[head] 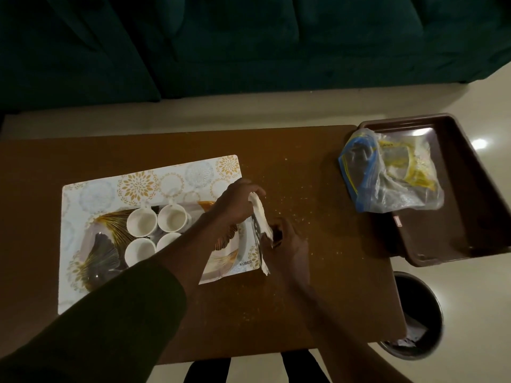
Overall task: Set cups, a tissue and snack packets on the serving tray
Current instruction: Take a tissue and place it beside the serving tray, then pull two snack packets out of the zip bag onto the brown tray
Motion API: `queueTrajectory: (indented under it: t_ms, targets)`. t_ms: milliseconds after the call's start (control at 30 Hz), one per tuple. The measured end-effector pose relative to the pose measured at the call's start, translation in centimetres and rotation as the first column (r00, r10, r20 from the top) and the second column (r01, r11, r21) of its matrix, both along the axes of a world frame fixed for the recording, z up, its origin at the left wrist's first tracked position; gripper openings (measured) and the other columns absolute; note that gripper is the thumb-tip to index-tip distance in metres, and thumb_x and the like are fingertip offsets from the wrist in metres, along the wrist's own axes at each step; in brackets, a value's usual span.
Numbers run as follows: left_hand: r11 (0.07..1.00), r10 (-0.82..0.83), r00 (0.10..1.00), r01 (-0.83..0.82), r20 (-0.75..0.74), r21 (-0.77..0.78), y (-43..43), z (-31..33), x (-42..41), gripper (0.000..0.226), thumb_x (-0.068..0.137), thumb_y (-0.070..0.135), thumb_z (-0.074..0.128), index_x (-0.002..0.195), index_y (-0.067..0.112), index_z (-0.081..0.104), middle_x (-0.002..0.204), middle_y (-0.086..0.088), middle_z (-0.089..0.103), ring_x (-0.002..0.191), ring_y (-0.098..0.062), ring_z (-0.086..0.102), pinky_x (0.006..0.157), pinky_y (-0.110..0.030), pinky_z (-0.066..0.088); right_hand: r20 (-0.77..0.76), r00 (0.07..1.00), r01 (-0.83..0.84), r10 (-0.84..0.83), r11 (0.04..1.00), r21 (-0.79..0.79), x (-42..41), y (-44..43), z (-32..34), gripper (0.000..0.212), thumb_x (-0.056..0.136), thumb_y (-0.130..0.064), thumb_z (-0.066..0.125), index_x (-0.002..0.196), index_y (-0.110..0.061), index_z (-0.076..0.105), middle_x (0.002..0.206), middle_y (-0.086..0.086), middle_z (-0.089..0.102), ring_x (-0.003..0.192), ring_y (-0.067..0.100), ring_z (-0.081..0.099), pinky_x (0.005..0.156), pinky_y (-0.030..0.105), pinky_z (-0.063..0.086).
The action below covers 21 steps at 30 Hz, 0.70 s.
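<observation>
Several white cups (pixel 141 222) stand close together on the serving tray (pixel 102 252), which has a gold and grey fan pattern and lies on a flowered placemat (pixel 91 189). My left hand (pixel 237 201) reaches across the tray and pinches the top of a white tissue (pixel 260 214) at the tray's right edge. My right hand (pixel 287 241) grips the lower part of the same tissue just right of the tray. Something small and dark shows by its fingers; I cannot tell what it is. My left forearm hides part of the tray and one cup.
A brown plastic tub (pixel 456 217) overhangs the table's right end and holds a clear zip bag (pixel 392 172) of snack packets. A dark waste bin (pixel 420 313) stands on the floor at the lower right. Crumbs dot the brown table (pixel 304 299). A dark green sofa (pixel 249 37) lies beyond.
</observation>
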<state>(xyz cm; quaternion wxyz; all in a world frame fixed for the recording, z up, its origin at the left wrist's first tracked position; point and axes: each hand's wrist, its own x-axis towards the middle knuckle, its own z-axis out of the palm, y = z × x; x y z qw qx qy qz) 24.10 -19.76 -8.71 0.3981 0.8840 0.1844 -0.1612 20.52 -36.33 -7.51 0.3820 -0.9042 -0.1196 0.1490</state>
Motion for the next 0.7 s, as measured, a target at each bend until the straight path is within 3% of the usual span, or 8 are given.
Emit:
queueTrajectory:
  t_ms: [67,133,233,300,400,467,533,700]
  targets:
    - [0.999,-0.024,0.999,0.026,-0.040,0.046,-0.2,-0.1,-0.1,0.065,0.079,-0.009,0.049,0.133,0.026,0.056,0.154,-0.004,0.035,0.141,-0.024,0.033,0.109,-0.042,0.038,0.004,1.000,0.012,-0.012,1.000,0.014,-0.1,0.0,-0.3,0.020,0.085,-0.016,0.067,0.104,-0.012,0.061,0.093,0.000,0.067,0.074,0.011,0.062,0.060,0.019,0.049]
    - [0.996,-0.060,0.995,0.066,-0.085,0.067,-0.4,-0.2,-0.2,0.072,0.079,-0.009,0.048,0.140,0.030,0.048,0.158,0.000,0.030,0.142,-0.024,0.031,0.107,-0.042,0.040,0.000,1.000,0.009,-0.009,1.000,0.012,-0.3,0.0,-0.5,0.019,0.087,-0.015,0.066,0.104,-0.011,0.062,0.094,0.002,0.069,0.076,0.012,0.063,0.062,0.022,0.052]
    - [0.994,-0.082,0.988,0.091,-0.130,0.065,-0.7,-0.3,-0.5,0.069,0.080,-0.007,0.049,0.138,0.030,0.050,0.145,-0.011,0.049,0.117,-0.034,0.057,0.082,-0.035,0.049,-0.008,1.000,-0.010,0.010,1.000,-0.004,-0.2,-0.1,-0.8,0.017,0.088,-0.014,0.064,0.105,-0.012,0.063,0.096,0.002,0.070,0.079,0.014,0.065,0.063,0.022,0.052]
    - [0.995,-0.064,0.990,0.073,-0.125,0.068,-0.9,-0.2,-0.5,0.067,0.081,-0.005,0.049,0.138,0.031,0.050,0.137,-0.015,0.055,0.103,-0.037,0.063,0.072,-0.034,0.051,-0.011,1.000,-0.014,0.014,1.000,0.007,0.0,-0.2,-0.7,0.015,0.087,-0.020,0.065,0.101,-0.015,0.061,0.091,0.000,0.068,0.075,0.013,0.063,0.059,0.022,0.049]
    - [0.995,-0.022,0.998,0.028,-0.064,0.094,-1.3,0.6,0.1,0.063,0.083,-0.003,0.051,0.137,0.030,0.050,0.142,-0.010,0.052,0.121,-0.029,0.056,0.093,-0.041,0.053,0.033,0.999,-0.010,0.008,0.999,0.044,1.0,-0.9,-0.1,0.019,0.085,-0.035,0.065,0.093,-0.019,0.060,0.083,-0.005,0.063,0.067,0.009,0.058,0.053,0.023,0.046]
    - [0.994,-0.015,1.000,0.015,0.000,0.110,-1.8,1.5,1.2,0.060,0.085,-0.003,0.052,0.136,0.029,0.052,0.144,-0.006,0.051,0.125,-0.026,0.053,0.097,-0.040,0.051,0.065,0.998,0.009,-0.014,0.997,0.077,2.8,-2.0,0.5,0.021,0.086,-0.037,0.063,0.094,-0.018,0.062,0.084,-0.006,0.063,0.070,0.007,0.058,0.056,0.023,0.048]
    - [0.993,-0.024,0.998,0.017,0.057,0.115,-2.6,2.2,2.5,0.056,0.086,-0.001,0.052,0.134,0.029,0.053,0.143,-0.005,0.052,0.121,-0.027,0.057,0.096,-0.041,0.052,0.118,0.993,0.019,-0.027,0.997,0.071,5.2,-3.5,1.1,0.017,0.087,-0.032,0.062,0.093,-0.016,0.063,0.084,-0.006,0.062,0.071,0.007,0.056,0.059,0.021,0.046]
    - [0.996,-0.013,0.981,-0.004,0.195,0.086,-6.6,2.9,6.9,0.051,0.090,0.000,0.050,0.131,0.029,0.055,0.137,-0.002,0.054,0.110,-0.025,0.060,0.082,-0.032,0.051,0.136,0.988,0.083,-0.079,0.996,-0.023,12.3,-9.1,2.0,0.007,0.085,-0.012,0.059,0.090,-0.009,0.060,0.088,0.006,0.063,0.078,0.022,0.059,0.066,0.037,0.048]
